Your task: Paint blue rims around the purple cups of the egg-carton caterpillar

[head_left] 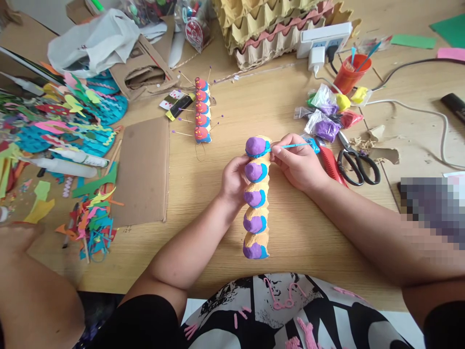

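Observation:
A strip of egg-carton cups, yellowish with purple and blue clay pressed on each bump, extends toward me above the table. My left hand grips its far part from the left, some fingers hidden behind it. Between the thumb and fingers of my right hand is a thin blue modelling tool, its tip at the blue clay on the farthest bump. Farther back lies a finished-looking caterpillar in red and blue, with purple-tipped sticks poking out of it.
To the right are black-handled scissors, a red cutter, bagged clay and an orange cup. Egg cartons and a power strip stand behind. Leftward are cardboard, paper scraps and another person's arm.

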{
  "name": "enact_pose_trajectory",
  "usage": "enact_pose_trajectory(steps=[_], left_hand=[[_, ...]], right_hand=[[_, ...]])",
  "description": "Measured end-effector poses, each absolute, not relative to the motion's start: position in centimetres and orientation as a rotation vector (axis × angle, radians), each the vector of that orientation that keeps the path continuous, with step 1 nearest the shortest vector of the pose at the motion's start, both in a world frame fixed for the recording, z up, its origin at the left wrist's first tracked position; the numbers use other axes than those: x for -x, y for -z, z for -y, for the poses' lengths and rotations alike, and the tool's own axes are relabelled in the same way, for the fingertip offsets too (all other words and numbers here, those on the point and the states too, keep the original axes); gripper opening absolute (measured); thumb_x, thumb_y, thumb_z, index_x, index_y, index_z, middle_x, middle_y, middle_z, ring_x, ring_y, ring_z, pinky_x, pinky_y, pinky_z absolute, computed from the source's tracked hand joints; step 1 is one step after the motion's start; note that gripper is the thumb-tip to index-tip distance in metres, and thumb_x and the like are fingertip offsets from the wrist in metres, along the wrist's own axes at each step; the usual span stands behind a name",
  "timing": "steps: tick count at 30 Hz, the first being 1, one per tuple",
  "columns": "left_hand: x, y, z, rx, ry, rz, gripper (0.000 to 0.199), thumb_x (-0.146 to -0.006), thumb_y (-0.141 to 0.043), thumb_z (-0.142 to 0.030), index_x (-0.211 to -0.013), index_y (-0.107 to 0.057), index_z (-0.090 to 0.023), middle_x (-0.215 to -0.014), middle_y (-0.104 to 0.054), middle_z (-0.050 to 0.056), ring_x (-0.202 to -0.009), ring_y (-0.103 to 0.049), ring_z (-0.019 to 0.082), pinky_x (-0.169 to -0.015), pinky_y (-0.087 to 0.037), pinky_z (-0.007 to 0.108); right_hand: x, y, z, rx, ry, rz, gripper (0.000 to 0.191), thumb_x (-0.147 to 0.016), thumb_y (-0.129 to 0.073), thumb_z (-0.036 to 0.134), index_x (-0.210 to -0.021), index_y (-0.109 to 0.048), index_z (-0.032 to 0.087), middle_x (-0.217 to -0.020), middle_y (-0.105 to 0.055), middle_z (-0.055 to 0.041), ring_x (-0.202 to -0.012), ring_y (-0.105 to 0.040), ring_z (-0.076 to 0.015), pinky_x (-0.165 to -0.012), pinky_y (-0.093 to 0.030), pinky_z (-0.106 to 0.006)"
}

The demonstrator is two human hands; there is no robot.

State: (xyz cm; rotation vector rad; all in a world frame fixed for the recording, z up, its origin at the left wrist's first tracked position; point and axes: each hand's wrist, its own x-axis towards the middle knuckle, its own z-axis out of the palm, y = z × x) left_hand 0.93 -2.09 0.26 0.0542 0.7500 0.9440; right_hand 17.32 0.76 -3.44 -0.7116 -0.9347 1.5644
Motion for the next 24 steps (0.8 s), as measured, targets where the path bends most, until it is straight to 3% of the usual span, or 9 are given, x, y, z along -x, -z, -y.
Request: enact_pose_trajectory(steps=[5,24], left_hand=[[-0.94,-0.25,2.11,-0.098,-0.948,-0.745,0.034,-0.100,-0.042,-0.025,-0.076,-0.064,-0.016,-0.053,-0.058,0.003,-0.037,-0.054,0.017,-0.039,-0.042,0.027],[-0.79,0.35,2.07,-0.127,-0.978,-0.730,0.034,-0.100,-0.043,-0.023,-0.076,-0.067,-0.016,-0.054,-0.062,0.005,-0.039,-0.057,0.018,-0.039,-0.045,0.027]], right_hand=[[-17.49,3.30,-0.89,0.686,-1.647,0.877,0.048,-0.066,-0.104,0.048,-0.076,-0.063,0.024,-0.074,-0.070,0.0045,-0.070,-0.062,-0.0111,-0.071,-0.053,-0.027],[-17.33,2.93,-0.56,0.736,-1.557,0.950,0.049,-0.068,-0.102,0.052,-0.077,-0.063,0.024,-0.073,-0.071,0.0039,-0.070,-0.061,-0.0124,-0.073,-0.054,-0.029]])
